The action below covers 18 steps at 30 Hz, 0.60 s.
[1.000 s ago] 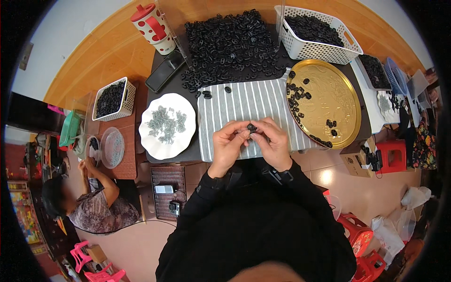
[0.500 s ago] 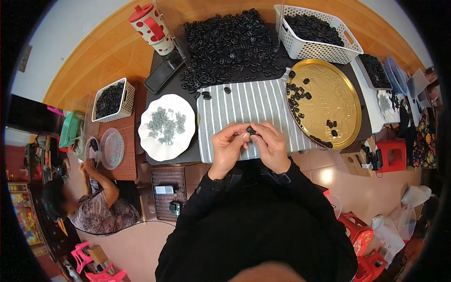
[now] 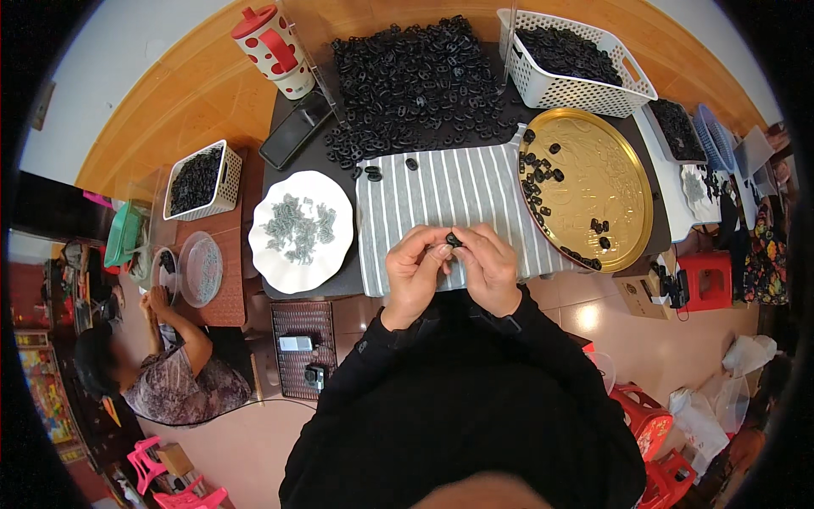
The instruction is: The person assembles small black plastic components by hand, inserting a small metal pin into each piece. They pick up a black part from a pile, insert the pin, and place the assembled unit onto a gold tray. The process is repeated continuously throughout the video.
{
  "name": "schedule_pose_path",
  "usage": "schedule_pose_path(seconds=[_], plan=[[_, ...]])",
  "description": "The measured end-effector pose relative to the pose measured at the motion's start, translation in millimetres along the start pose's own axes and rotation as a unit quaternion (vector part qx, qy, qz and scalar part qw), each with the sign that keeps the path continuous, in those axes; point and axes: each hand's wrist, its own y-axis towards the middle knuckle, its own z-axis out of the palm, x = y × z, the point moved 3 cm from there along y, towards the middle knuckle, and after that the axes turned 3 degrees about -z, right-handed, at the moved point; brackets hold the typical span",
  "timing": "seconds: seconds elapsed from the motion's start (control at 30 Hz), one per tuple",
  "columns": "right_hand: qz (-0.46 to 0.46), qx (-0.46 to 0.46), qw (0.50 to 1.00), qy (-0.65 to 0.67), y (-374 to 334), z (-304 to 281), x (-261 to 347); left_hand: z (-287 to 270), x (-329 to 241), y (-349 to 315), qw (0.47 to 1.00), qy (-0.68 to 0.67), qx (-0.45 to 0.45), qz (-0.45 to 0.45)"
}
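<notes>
Above the front part of a grey-and-white striped cloth [image 3: 449, 191], my left hand [image 3: 416, 270] and my right hand [image 3: 490, 270] meet at the fingertips. Between them is a small black plastic piece [image 3: 454, 241], pinched by the fingers of both hands and partly covered by them. To the left stands a white scalloped plate [image 3: 270, 254] bearing a heap of small grey pieces [image 3: 298, 227]. On the right, a round gold tray [image 3: 606, 178] carries several black pieces, mostly along its left side. A few more black pieces [image 3: 373, 173] lie at the cloth's far left corner.
Behind the cloth spreads a large pile of black pieces [image 3: 415, 81]. A white basket [image 3: 585, 89] of them stands far right. A phone [image 3: 295, 131] and a red-dotted tumbler [image 3: 275, 55] stand far left. Another person [image 3: 182, 365] works at a brown table [image 3: 229, 288] at left.
The black piece has turned slightly between my fingertips, and my fingers have shifted a little around it. The surrounding things stay where they were.
</notes>
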Motion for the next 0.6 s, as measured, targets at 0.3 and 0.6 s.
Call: schedule_pose_path(seconds=[0.3,0.6], plan=[[-0.017,-0.010,1.000,0.007,2.1,1.5,3.1,-0.8,0.2,-0.8,1.000,-0.001,-0.004,0.012],[-0.011,-0.029,0.999,0.012,-1.5,6.3,2.4,-3.6,3.7,-0.2,0.999,-0.031,-0.003,0.017]])
